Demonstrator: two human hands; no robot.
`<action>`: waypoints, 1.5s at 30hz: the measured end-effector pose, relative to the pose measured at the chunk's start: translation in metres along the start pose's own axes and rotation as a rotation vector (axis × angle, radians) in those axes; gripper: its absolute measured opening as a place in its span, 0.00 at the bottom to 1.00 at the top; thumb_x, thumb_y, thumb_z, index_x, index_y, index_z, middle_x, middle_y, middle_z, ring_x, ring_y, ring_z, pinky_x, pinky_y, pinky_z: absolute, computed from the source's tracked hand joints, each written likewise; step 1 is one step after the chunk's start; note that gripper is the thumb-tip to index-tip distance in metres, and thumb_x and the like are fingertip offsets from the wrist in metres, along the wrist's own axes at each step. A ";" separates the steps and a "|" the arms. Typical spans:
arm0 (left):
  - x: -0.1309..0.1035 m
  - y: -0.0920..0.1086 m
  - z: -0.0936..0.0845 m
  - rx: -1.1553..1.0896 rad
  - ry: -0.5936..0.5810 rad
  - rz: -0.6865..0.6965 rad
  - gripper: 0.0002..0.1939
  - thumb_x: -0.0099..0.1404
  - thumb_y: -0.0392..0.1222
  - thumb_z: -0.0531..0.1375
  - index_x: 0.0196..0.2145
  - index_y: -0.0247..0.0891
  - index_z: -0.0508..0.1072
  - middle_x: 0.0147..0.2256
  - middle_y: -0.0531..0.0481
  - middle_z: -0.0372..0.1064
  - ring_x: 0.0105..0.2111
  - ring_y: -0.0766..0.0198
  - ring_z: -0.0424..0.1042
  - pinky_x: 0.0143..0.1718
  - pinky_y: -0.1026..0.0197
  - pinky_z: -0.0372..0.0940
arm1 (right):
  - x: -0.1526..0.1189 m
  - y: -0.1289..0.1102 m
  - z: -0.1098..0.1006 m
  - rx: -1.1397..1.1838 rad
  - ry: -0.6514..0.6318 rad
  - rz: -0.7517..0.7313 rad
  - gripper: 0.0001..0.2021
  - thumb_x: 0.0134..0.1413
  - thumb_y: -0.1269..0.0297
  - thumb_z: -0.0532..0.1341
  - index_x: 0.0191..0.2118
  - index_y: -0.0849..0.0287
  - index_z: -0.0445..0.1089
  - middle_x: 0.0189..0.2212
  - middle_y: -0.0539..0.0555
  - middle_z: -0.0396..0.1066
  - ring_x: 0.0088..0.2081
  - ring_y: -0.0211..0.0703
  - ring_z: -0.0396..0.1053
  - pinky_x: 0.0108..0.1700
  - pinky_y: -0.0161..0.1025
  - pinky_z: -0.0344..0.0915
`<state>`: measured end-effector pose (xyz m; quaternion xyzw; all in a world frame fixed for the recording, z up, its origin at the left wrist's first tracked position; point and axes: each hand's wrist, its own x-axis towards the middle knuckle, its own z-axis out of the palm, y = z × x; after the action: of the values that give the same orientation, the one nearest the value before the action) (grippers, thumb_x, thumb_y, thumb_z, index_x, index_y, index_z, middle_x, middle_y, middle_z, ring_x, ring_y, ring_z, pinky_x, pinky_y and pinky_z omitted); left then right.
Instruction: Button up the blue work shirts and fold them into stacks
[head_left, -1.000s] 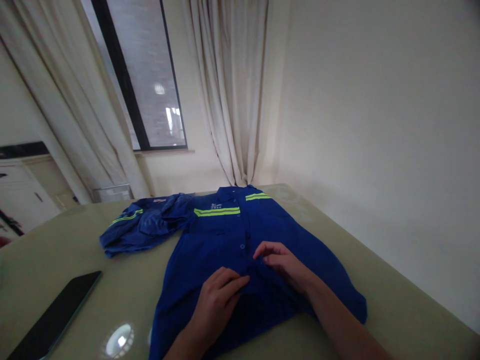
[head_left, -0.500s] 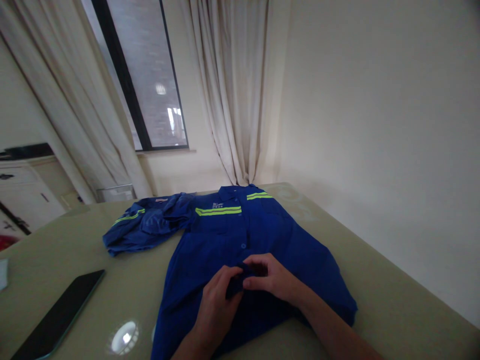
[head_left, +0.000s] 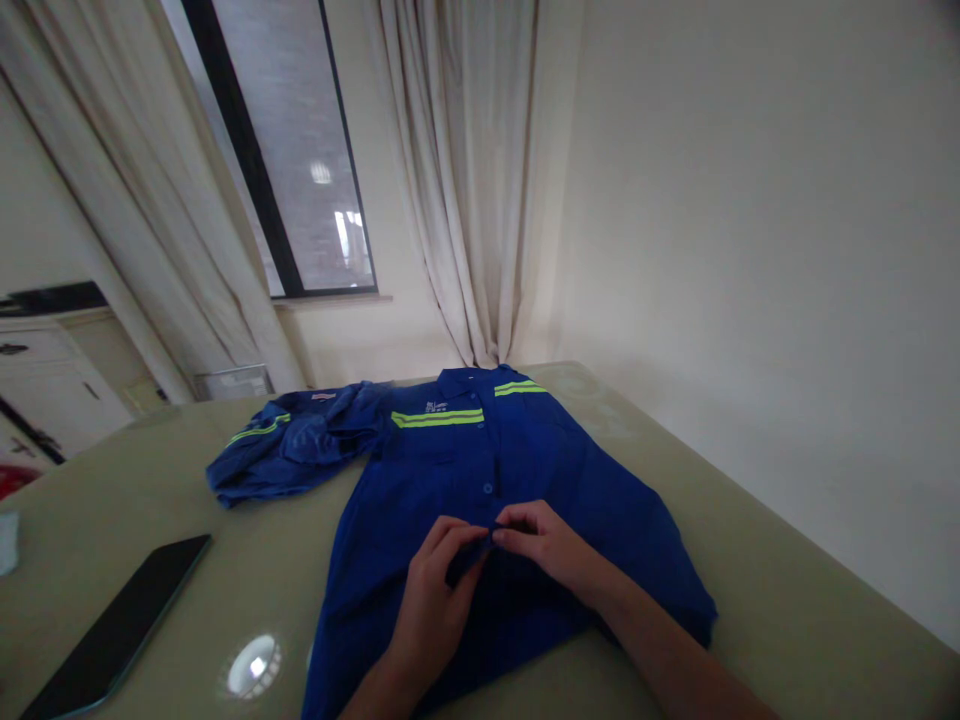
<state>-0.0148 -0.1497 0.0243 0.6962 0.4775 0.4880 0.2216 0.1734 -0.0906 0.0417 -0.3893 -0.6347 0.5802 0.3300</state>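
A blue work jacket [head_left: 427,500] with yellow-green reflective stripes lies spread out on the table, its collar at the far end. Low on its front placket, my left hand [head_left: 442,580] pinches the fabric between thumb and fingers. Opposite it, my right hand [head_left: 544,540] grips the same bit of cloth, fingertips almost meeting the left ones. Whatever is between the fingertips is too small to make out. Just above the hands a round button [head_left: 488,488] shows on the placket.
A flat black tablet-like device [head_left: 124,625] lies at the left of the glossy table [head_left: 247,570]. Another crumpled blue garment [head_left: 292,445] with a reflective stripe rests beside the jacket's left side. A wall [head_left: 772,300] runs along the right edge.
My right thumb and index finger have closed together on the placket, and the fingertips of both hands have come closer to each other. The jacket stays in place.
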 end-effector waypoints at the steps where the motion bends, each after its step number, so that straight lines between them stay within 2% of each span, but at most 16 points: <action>1: 0.001 0.000 -0.001 -0.019 -0.012 -0.009 0.08 0.71 0.41 0.59 0.45 0.45 0.77 0.42 0.49 0.73 0.42 0.59 0.75 0.45 0.58 0.70 | 0.000 0.001 0.000 -0.016 0.000 -0.010 0.17 0.50 0.47 0.69 0.31 0.59 0.74 0.26 0.47 0.67 0.31 0.40 0.62 0.37 0.37 0.56; 7: 0.006 -0.003 -0.006 -0.107 -0.036 -0.069 0.08 0.71 0.43 0.58 0.41 0.43 0.78 0.39 0.50 0.75 0.40 0.60 0.75 0.43 0.59 0.68 | -0.003 -0.007 0.002 -0.164 -0.032 -0.138 0.19 0.61 0.47 0.62 0.29 0.59 0.70 0.23 0.45 0.59 0.29 0.37 0.56 0.32 0.36 0.51; 12: 0.005 -0.007 -0.006 -0.187 -0.067 -0.201 0.08 0.68 0.42 0.61 0.43 0.42 0.78 0.40 0.50 0.78 0.41 0.58 0.76 0.44 0.59 0.68 | -0.008 -0.010 0.008 -0.269 0.026 -0.172 0.16 0.53 0.53 0.71 0.30 0.59 0.68 0.24 0.43 0.58 0.28 0.35 0.55 0.30 0.34 0.50; 16: 0.008 -0.009 -0.007 -0.352 -0.070 -0.337 0.10 0.62 0.46 0.65 0.41 0.41 0.80 0.39 0.49 0.80 0.42 0.56 0.77 0.46 0.58 0.69 | -0.009 -0.010 0.010 -0.289 0.033 -0.197 0.11 0.57 0.58 0.68 0.31 0.58 0.68 0.24 0.44 0.60 0.28 0.35 0.56 0.31 0.34 0.51; 20: 0.012 -0.010 -0.010 -0.503 -0.099 -0.451 0.13 0.56 0.48 0.69 0.38 0.40 0.82 0.38 0.48 0.81 0.41 0.56 0.78 0.45 0.59 0.69 | -0.010 -0.011 0.012 -0.288 0.058 -0.201 0.11 0.57 0.58 0.68 0.31 0.58 0.69 0.24 0.44 0.61 0.27 0.35 0.57 0.30 0.33 0.52; 25: 0.012 -0.014 -0.012 -0.580 -0.097 -0.533 0.16 0.52 0.47 0.73 0.38 0.41 0.82 0.40 0.48 0.82 0.44 0.55 0.78 0.47 0.58 0.70 | -0.011 -0.010 0.014 -0.274 0.052 -0.206 0.09 0.57 0.58 0.67 0.39 0.57 0.73 0.26 0.45 0.67 0.28 0.36 0.62 0.31 0.33 0.56; 30: 0.012 -0.021 -0.010 -0.543 -0.099 -0.520 0.16 0.51 0.48 0.73 0.38 0.40 0.83 0.39 0.46 0.82 0.43 0.52 0.79 0.49 0.55 0.70 | -0.010 -0.008 0.013 -0.387 0.104 -0.249 0.06 0.60 0.61 0.65 0.34 0.57 0.75 0.25 0.46 0.68 0.28 0.37 0.62 0.31 0.34 0.55; 35: 0.014 -0.020 -0.013 -0.489 -0.162 -0.414 0.14 0.56 0.45 0.70 0.41 0.41 0.83 0.42 0.47 0.82 0.46 0.53 0.78 0.50 0.56 0.69 | -0.010 -0.007 0.014 -0.449 0.124 -0.298 0.05 0.62 0.63 0.64 0.35 0.56 0.74 0.27 0.46 0.70 0.29 0.38 0.65 0.32 0.34 0.57; 40: 0.014 -0.014 -0.018 -0.339 -0.170 -0.336 0.10 0.59 0.46 0.67 0.38 0.42 0.83 0.38 0.49 0.81 0.39 0.57 0.77 0.43 0.60 0.69 | -0.011 -0.009 0.014 -0.486 0.129 -0.317 0.05 0.62 0.62 0.64 0.36 0.56 0.74 0.30 0.47 0.71 0.31 0.39 0.67 0.35 0.35 0.59; 45: 0.016 -0.013 -0.021 -0.361 -0.175 -0.378 0.10 0.57 0.47 0.68 0.36 0.40 0.83 0.34 0.49 0.81 0.36 0.57 0.76 0.39 0.60 0.68 | -0.011 -0.009 0.013 -0.435 0.146 -0.279 0.07 0.62 0.59 0.65 0.38 0.56 0.75 0.29 0.48 0.73 0.30 0.39 0.67 0.34 0.35 0.60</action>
<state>-0.0382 -0.1333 0.0306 0.5837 0.4831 0.4532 0.4696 0.1659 -0.1069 0.0498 -0.4006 -0.7666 0.3494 0.3602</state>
